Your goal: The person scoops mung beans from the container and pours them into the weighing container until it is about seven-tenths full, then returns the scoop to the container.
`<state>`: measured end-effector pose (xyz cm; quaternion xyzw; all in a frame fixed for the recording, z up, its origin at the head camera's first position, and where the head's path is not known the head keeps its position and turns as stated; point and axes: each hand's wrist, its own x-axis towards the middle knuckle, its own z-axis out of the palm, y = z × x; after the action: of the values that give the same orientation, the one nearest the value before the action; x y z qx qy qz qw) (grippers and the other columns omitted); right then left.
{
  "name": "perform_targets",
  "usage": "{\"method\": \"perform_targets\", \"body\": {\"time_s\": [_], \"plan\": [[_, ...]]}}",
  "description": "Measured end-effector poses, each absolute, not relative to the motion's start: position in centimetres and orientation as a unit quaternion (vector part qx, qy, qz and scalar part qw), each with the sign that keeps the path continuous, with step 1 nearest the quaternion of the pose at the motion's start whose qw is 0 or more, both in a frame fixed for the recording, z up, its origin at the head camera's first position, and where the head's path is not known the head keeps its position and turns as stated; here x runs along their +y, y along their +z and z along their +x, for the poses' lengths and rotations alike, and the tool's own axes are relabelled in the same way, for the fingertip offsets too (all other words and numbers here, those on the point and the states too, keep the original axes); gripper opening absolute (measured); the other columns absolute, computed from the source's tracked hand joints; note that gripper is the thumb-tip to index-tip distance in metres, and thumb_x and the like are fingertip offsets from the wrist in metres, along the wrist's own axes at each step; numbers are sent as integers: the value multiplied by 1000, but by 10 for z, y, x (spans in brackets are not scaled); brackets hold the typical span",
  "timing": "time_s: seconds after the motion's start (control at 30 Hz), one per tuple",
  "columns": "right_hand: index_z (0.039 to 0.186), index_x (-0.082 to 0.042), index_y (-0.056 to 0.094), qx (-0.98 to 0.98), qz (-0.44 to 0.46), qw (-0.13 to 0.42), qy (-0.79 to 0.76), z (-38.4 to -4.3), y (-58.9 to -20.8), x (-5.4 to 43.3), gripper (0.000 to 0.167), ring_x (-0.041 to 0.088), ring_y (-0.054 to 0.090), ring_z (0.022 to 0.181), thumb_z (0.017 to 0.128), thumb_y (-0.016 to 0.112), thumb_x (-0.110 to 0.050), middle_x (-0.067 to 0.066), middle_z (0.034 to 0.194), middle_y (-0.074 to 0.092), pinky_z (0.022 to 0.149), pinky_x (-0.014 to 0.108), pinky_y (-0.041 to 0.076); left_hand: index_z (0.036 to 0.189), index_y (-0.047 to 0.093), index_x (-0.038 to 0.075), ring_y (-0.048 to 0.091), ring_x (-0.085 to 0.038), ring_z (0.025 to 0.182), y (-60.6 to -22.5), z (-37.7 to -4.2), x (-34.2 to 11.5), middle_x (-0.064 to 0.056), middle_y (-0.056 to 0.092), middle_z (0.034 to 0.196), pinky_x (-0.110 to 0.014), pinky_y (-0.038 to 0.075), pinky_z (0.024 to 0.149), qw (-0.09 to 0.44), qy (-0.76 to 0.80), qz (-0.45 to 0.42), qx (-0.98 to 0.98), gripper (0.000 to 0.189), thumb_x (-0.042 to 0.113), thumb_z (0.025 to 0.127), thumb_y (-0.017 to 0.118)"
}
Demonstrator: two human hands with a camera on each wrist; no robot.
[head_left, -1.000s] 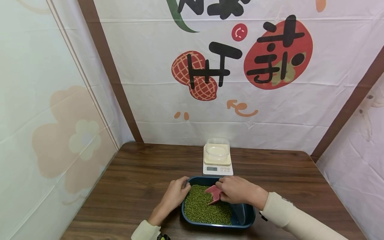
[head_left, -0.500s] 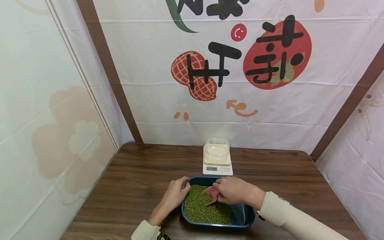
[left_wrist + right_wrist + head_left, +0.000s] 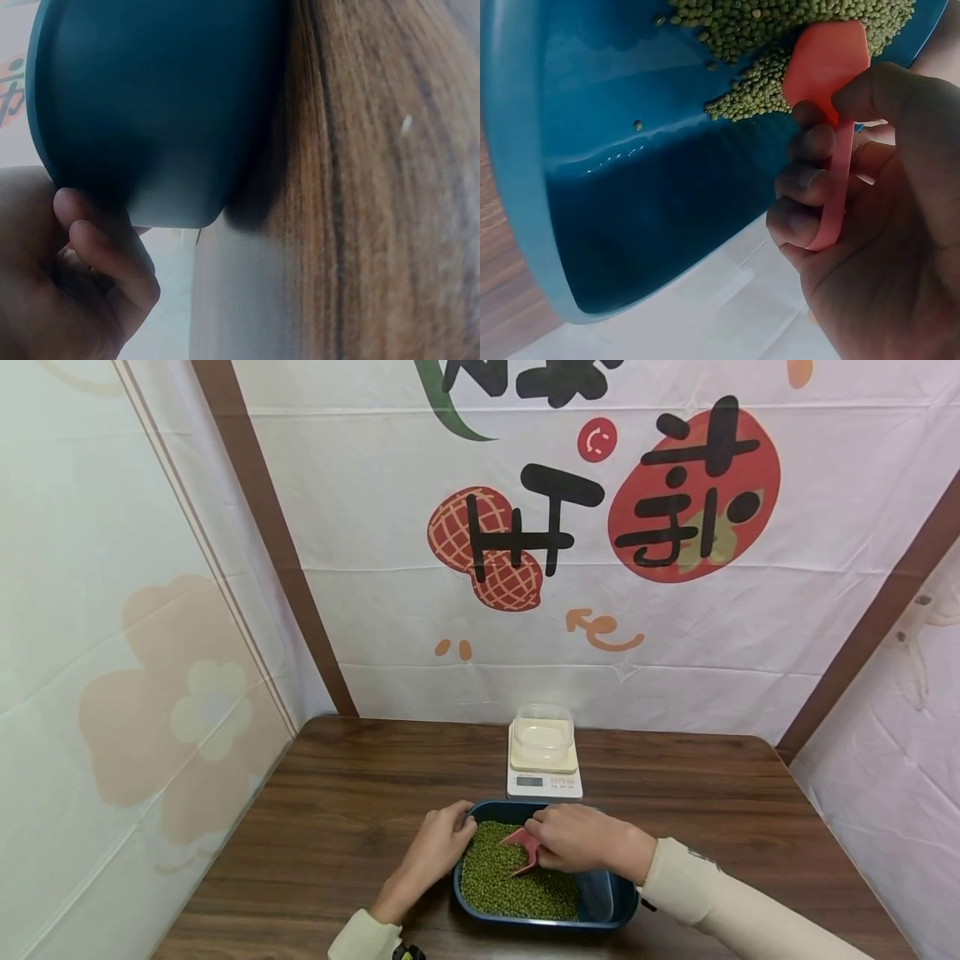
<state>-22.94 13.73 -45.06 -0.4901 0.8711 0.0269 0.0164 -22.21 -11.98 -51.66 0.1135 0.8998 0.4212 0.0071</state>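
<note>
A blue plastic tub (image 3: 547, 924) of green mung beans (image 3: 506, 887) stands near the front of the table. My left hand (image 3: 437, 845) grips its far left corner; in the left wrist view the fingers (image 3: 105, 251) curl at the rim. My right hand (image 3: 581, 838) is over the tub, curled round the handle of a pink scoop (image 3: 526, 850). The blade of the scoop (image 3: 829, 64) is among the beans in the right wrist view. How many beans it carries is hidden. The tub's right end shows bare floor with a few stray beans.
Just behind the tub is a white kitchen scale (image 3: 543, 787) bearing a clear plastic container (image 3: 543, 739). The brown wooden table (image 3: 360, 785) ends at a printed cloth wall (image 3: 420, 693), with further cloth walls at both sides.
My right hand has slid slightly left with the scoop, pushing it further into the beans. The left hand, the tub and the scale have stayed in place.
</note>
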Motion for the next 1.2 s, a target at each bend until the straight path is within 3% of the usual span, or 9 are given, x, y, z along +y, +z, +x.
{"method": "perform_targets", "body": {"time_s": [0.13, 0.53, 0.83, 1.03, 1.2], "plan": [[107, -14, 71, 873, -486, 31, 35, -228, -451, 134, 12, 3, 52, 68, 101, 72, -24, -6, 84, 62, 61, 20, 44, 131, 69, 1, 41, -8, 45, -517, -222, -120, 5, 50, 58, -23, 35, 46, 7, 425, 115, 898, 29, 11, 108, 55], [103, -17, 70, 869, -488, 34, 70, -227, -457, 126, 9, 2, 55, 69, 101, 73, -25, -8, 83, 62, 62, 19, 47, 129, 70, 2, 40, -7, 46, -518, -224, -120, 6, 49, 59, -22, 35, 47, 9, 421, 111, 900, 28, 12, 108, 55], [105, -17, 69, 868, -491, 40, 66, -226, -458, 122, 7, 3, 59, 73, 105, 68, -24, -8, 86, 64, 67, 21, 50, 131, 69, 2, 40, -8, 46, -518, -224, -120, 5, 49, 58, -23, 35, 46, 9, 419, 107, 901, 29, 12, 108, 55], [105, -16, 68, 868, -490, 43, 70, -226, -459, 119, 9, 3, 55, 68, 107, 64, -24, -7, 85, 62, 63, 20, 46, 129, 70, 3, 40, -8, 47, -517, -224, -119, 6, 48, 59, -22, 34, 47, 7, 413, 105, 905, 28, 13, 108, 55], [104, -17, 66, 868, -489, 56, 68, -225, -459, 116, 8, 4, 57, 73, 107, 64, -24, -7, 88, 62, 66, 21, 47, 128, 71, 3, 41, -7, 49, -518, -224, -118, 6, 49, 61, -22, 33, 48, 6, 411, 104, 906, 27, 12, 108, 55]]}}
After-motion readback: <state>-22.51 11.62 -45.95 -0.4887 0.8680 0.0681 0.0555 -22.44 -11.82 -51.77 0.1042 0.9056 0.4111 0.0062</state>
